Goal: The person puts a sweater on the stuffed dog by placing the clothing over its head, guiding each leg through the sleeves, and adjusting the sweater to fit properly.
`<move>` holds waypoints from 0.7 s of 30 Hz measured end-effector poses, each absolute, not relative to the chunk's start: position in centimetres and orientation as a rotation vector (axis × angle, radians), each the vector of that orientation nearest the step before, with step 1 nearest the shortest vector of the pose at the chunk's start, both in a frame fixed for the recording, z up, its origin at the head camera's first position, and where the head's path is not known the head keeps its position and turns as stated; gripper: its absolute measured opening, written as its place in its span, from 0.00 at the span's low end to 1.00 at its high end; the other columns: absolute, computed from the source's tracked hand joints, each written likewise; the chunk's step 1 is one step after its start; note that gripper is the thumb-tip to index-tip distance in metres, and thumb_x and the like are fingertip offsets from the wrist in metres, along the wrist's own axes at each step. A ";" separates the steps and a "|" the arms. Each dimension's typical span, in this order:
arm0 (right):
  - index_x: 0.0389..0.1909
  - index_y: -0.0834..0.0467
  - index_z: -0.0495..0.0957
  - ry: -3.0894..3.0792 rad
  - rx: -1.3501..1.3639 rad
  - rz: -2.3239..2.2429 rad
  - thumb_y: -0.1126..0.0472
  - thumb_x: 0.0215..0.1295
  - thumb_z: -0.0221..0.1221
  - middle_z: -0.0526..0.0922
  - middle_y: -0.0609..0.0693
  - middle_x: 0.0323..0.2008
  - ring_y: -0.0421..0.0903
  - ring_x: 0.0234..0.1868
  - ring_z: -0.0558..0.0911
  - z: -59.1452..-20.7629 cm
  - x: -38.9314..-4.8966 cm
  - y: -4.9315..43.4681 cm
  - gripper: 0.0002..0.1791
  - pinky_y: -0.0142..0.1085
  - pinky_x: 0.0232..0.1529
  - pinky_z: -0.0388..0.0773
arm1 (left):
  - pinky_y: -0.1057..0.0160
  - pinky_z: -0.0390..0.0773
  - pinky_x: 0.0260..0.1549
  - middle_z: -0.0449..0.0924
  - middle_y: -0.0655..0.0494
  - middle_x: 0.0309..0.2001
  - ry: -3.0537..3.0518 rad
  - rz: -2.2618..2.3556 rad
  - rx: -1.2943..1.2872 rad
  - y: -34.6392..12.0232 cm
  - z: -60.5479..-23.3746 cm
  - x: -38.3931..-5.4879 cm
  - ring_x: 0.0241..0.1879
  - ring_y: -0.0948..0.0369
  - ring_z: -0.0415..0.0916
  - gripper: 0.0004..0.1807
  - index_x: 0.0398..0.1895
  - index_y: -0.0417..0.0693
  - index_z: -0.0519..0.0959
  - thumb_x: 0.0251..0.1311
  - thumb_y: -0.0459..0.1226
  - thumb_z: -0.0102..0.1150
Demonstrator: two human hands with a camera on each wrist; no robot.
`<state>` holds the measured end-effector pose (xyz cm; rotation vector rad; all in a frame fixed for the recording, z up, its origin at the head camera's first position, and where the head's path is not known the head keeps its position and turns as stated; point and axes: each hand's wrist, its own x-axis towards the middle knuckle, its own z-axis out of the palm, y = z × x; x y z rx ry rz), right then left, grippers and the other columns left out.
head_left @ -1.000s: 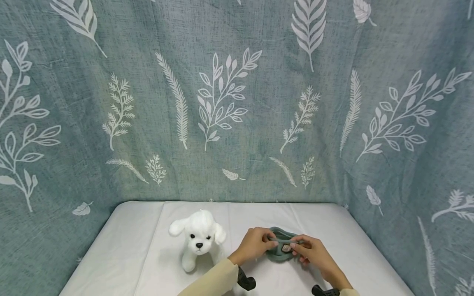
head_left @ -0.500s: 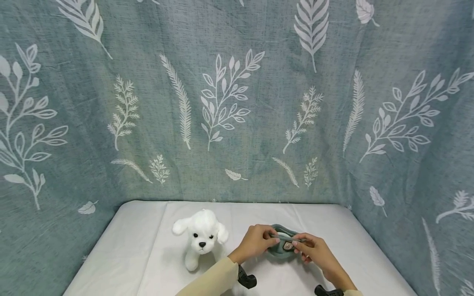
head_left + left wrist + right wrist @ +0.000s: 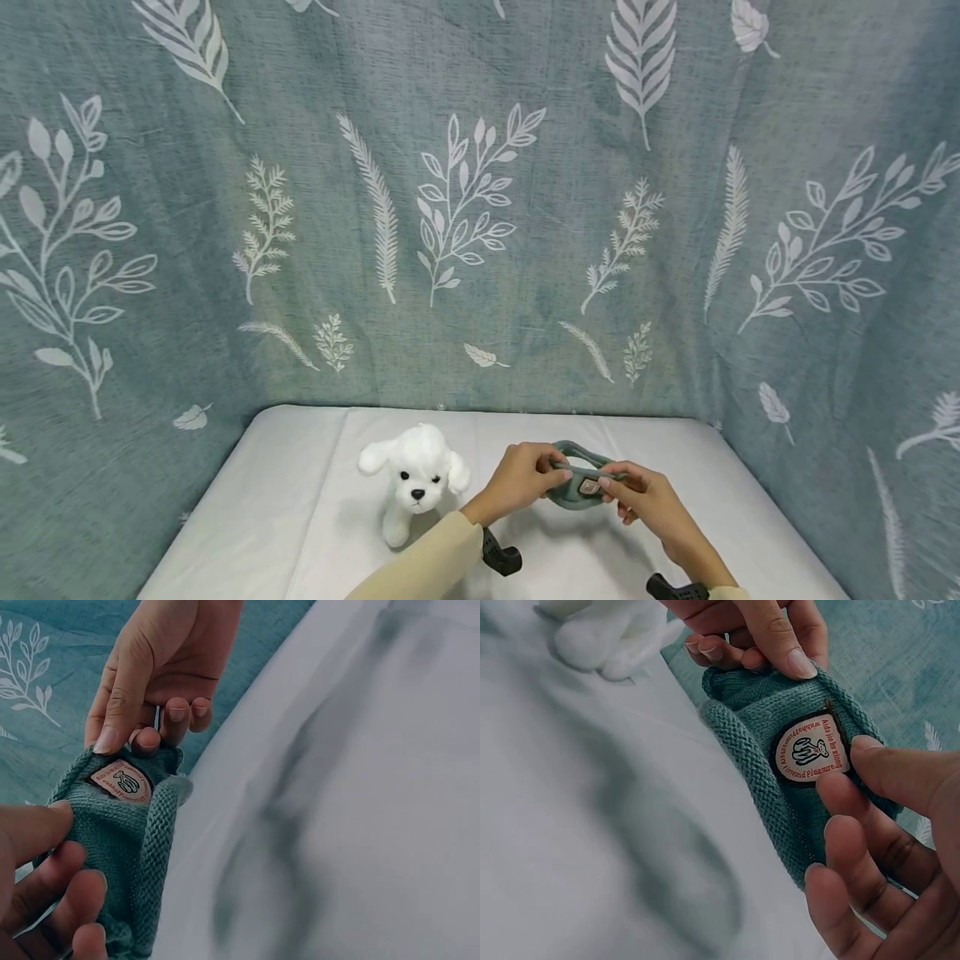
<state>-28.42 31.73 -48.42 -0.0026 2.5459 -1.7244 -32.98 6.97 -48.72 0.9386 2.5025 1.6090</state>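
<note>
A green knitted band (image 3: pixel 573 494) with thick rolled edges forms a loop above the white table; I can see through its opening. Both hands stretch it between them. My left hand (image 3: pixel 521 475) pinches its left side between thumb and fingers. On the other side, my right hand (image 3: pixel 651 504) grips the band near a sewn-on patch (image 3: pixel 808 748) with a small animal picture and red lettering. The right thumb touches the patch's edge in the right wrist view. A white plush dog (image 3: pixel 417 471) stands left of my left hand, untouched.
The white-covered table (image 3: pixel 315 500) reaches back to a blue-green curtain (image 3: pixel 450 333) with a white leaf pattern, which also hangs on both sides. Black camera mounts (image 3: pixel 501 557) sit at the wrists.
Both hands have lifted the knitted band off the table and tilted its opening, so light now shows through. The head view has shifted slightly left. The plush dog stands where it was.
</note>
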 end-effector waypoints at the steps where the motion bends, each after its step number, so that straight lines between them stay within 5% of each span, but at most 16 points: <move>1: 0.58 0.60 0.80 2.547 -0.014 -1.727 0.49 0.70 0.66 0.85 0.57 0.35 0.47 0.28 0.78 -48.1 -28.4 31.7 0.23 0.42 0.30 0.81 | 0.68 0.77 0.20 0.81 0.57 0.23 2.509 1.604 0.952 6.9 -48.5 -32.9 0.18 0.64 0.78 0.06 0.45 0.53 0.87 0.69 0.41 0.67; 21: 0.59 0.59 0.79 2.534 -0.116 -1.778 0.48 0.69 0.67 0.84 0.61 0.38 0.47 0.27 0.78 -43.3 -27.8 29.2 0.25 0.41 0.31 0.81 | 0.66 0.77 0.21 0.82 0.58 0.26 2.529 1.626 1.040 3.9 -43.0 -31.9 0.21 0.60 0.79 0.07 0.48 0.54 0.86 0.70 0.42 0.65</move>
